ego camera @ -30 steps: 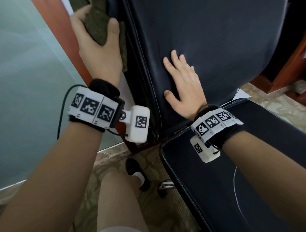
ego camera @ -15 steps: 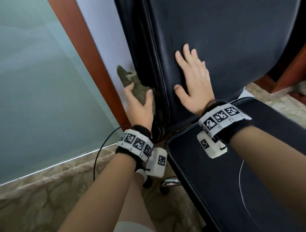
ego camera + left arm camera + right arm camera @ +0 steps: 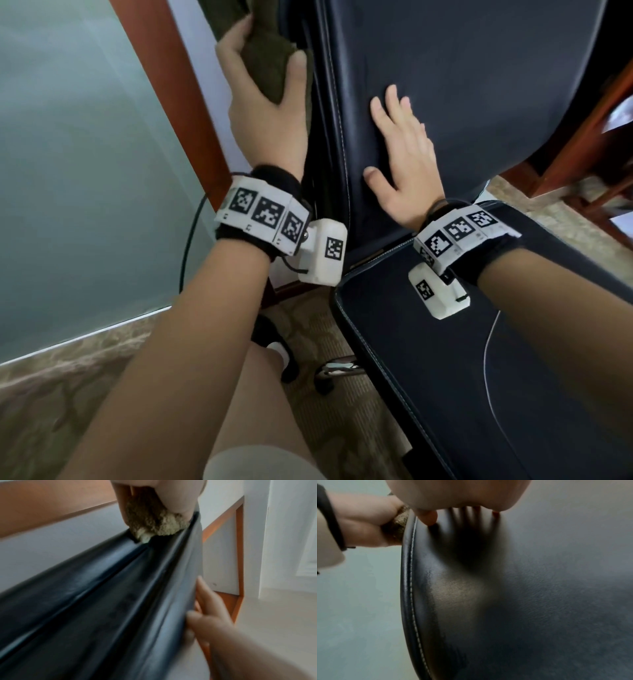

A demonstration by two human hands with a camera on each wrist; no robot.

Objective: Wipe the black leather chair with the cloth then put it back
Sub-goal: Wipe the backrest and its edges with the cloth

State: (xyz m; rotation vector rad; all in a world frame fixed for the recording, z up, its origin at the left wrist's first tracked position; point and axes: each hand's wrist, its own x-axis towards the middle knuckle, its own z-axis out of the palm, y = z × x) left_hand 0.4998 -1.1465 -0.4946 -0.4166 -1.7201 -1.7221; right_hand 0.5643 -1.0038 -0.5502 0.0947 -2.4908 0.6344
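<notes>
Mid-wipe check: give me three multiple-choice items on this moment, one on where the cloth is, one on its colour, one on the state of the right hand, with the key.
1. Where is the cloth?
A. On the seat cushion
B. Against the side edge of the chair backrest
C. On the carpet

2. What colour is the cloth?
A. White
B. Red
C. Olive green

3. How is the right hand?
A. Flat, fingers spread on the backrest front
B. Gripping the cloth
C. Hanging free

Key:
1 B, the left hand grips the fuzzy olive-green cloth against the side edge of the black leather chair backrest.
2 C, its pile shows olive green in the head view.
3 A, the right hand lies flat on the leather.
</notes>
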